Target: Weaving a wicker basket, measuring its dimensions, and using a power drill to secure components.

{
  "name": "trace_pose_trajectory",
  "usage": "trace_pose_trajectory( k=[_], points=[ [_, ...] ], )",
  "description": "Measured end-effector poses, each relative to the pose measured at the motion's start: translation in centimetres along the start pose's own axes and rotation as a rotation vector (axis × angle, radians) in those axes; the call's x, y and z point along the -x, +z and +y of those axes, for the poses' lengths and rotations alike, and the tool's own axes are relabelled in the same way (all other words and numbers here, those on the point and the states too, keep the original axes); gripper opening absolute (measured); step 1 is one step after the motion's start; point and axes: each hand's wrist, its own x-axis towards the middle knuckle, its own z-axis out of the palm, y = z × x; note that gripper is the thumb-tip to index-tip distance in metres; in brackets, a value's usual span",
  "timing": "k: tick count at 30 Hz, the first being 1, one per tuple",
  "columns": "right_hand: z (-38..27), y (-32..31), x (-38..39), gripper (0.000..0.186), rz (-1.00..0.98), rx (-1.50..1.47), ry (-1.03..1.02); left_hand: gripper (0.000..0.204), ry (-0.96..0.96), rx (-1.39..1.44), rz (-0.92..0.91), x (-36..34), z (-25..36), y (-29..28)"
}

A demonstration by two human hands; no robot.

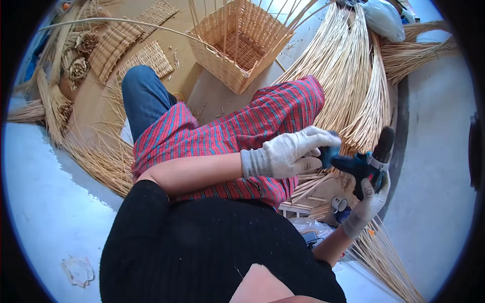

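A blue and black cordless drill (359, 166) is held up at the right side of my lap, its black chuck pointing upward. My right hand (369, 199), in a white glove, is wrapped round the drill's body from below. From the left, my left hand (298, 154) reaches across in a white glove with a grey cuff. Its fingers close round the blue end of the drill, which is smeared by motion, so whether that is a separate battery I cannot make out. A red striped cloth (222, 136) covers my lap.
Ahead stands a square wicker basket (217, 63) with long upright stakes. A large bundle of pale reeds (343, 76) lies to its right. Woven panels (113, 48) and dried stalks lie at the left. An enamel mug (339, 203) and cut sticks sit beside my right knee.
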Motion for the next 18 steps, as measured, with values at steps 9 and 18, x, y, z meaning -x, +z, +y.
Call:
trace_pose_trajectory(
  k=[9,18],
  points=[
    [-0.5,8.6,1.3,0.081,-0.417,-0.354,0.076,0.079,-0.064,-0.012,0.268,3.0,-0.3,-2.1],
    [4.7,14.3,-2.0,0.052,-0.836,0.070,0.169,0.058,-0.121,-0.199,0.143,3.0,-2.8,-6.1]
  ],
)
